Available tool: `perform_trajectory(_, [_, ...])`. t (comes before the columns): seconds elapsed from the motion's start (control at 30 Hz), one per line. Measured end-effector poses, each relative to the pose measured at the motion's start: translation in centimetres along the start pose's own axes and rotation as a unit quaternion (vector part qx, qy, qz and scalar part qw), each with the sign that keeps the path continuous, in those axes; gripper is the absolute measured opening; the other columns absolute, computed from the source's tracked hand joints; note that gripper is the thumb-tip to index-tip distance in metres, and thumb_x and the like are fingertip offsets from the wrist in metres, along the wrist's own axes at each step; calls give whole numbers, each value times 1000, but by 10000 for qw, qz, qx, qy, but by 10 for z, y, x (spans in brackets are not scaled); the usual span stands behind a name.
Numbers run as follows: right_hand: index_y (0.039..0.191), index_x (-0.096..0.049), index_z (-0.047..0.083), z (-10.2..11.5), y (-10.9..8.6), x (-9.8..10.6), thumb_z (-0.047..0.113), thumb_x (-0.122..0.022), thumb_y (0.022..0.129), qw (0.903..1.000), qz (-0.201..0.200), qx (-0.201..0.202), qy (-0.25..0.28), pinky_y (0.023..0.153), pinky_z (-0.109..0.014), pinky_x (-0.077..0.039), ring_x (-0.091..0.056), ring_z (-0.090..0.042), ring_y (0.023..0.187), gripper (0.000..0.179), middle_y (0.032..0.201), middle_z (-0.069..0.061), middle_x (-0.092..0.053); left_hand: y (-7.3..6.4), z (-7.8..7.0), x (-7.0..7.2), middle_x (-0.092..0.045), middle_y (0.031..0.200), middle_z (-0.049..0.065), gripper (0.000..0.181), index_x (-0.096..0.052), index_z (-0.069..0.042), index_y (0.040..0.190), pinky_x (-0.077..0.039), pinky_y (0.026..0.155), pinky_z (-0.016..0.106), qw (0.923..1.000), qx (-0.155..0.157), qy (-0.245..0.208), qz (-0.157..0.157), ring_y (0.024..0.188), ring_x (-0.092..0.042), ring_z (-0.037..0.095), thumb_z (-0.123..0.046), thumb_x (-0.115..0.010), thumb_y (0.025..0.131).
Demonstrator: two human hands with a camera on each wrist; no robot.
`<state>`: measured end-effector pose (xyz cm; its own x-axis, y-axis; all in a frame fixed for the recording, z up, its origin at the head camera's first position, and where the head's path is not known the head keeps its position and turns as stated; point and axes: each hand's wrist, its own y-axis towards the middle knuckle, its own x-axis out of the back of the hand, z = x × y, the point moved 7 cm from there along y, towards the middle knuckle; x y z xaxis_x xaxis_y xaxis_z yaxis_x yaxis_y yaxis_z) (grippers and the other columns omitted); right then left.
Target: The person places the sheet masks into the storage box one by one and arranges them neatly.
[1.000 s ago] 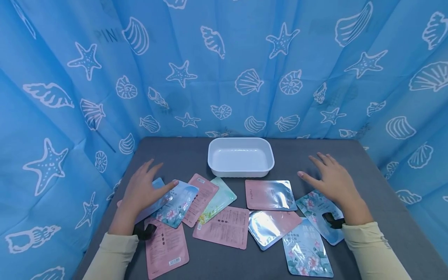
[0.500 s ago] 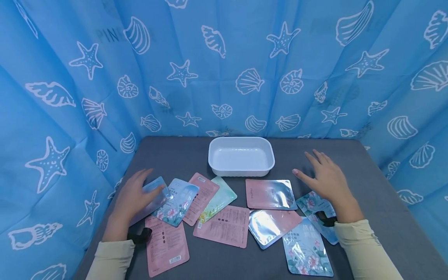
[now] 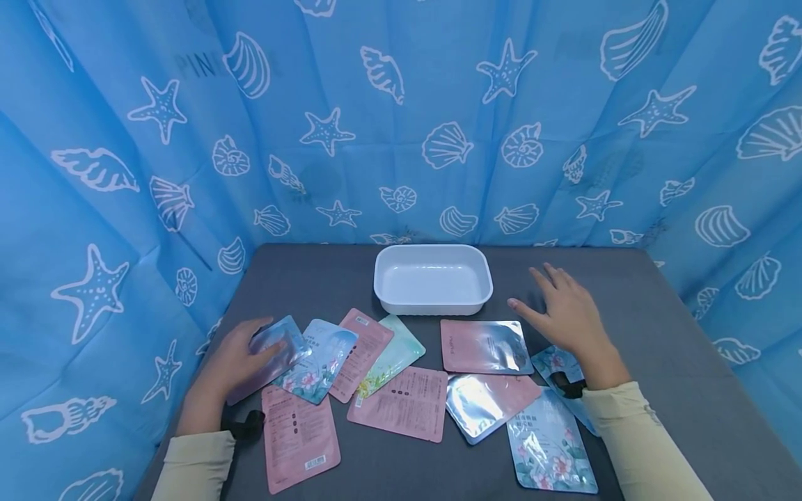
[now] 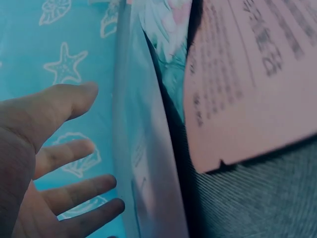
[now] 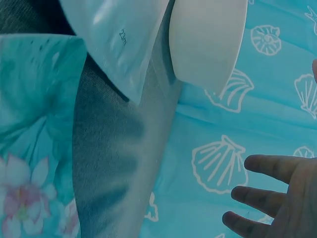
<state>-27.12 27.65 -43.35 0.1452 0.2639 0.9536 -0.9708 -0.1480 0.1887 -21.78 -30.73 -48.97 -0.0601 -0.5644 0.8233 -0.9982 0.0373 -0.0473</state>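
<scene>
My left hand [image 3: 234, 362] reaches over a shiny pink-and-blue foil sachet [image 3: 288, 355] at the left end of the group. Seen in the left wrist view, its thumb and fingers are spread, with fingertips [image 4: 111, 181] right at the edge of that foil sachet [image 4: 153, 173]. Just right of it lies a blue floral sachet [image 3: 322, 355], and below, a pink printed sachet [image 3: 301, 438]. My right hand [image 3: 570, 313] hovers with spread fingers above a blue floral sachet [image 3: 554, 362], partly hidden by the wrist. Nothing is in the right hand.
A white rectangular tray [image 3: 434, 306] stands at the back middle of the grey table [image 3: 313, 271]. More sachets lie in front: a green one [image 3: 395, 351], pink ones [image 3: 404, 403], and pink-silver ones [image 3: 482, 348]. A blue shell-print curtain [image 3: 401, 125] surrounds the table.
My left hand has moved left and toward me, uncovering more of the pink-and-blue sachet. My right hand has shifted left and slightly away from me. The other sachets and the tray stay put.
</scene>
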Motion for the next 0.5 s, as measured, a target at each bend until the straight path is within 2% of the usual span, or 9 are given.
perform_trajectory(0.2, [163, -38, 3, 6, 7, -6, 73, -54, 98, 9999, 117, -28, 83, 120, -78, -26, -28, -58, 153, 97, 169, -32, -30, 2, 11, -2, -41, 166, 25, 83, -42, -7, 161, -36, 115, 75, 9999, 130, 103, -18, 152, -37, 54, -59, -65, 100])
perform_trajectory(0.5, [164, -38, 4, 18, 16, -14, 72, -55, 98, 9998, 156, 60, 135, 121, -77, -27, -28, -56, 155, 96, 169, -31, -31, 3, 13, -3, -42, 164, 28, 78, -44, -5, 160, -37, 114, 76, 9996, 168, 204, 20, 150, -38, 56, -52, -66, 102])
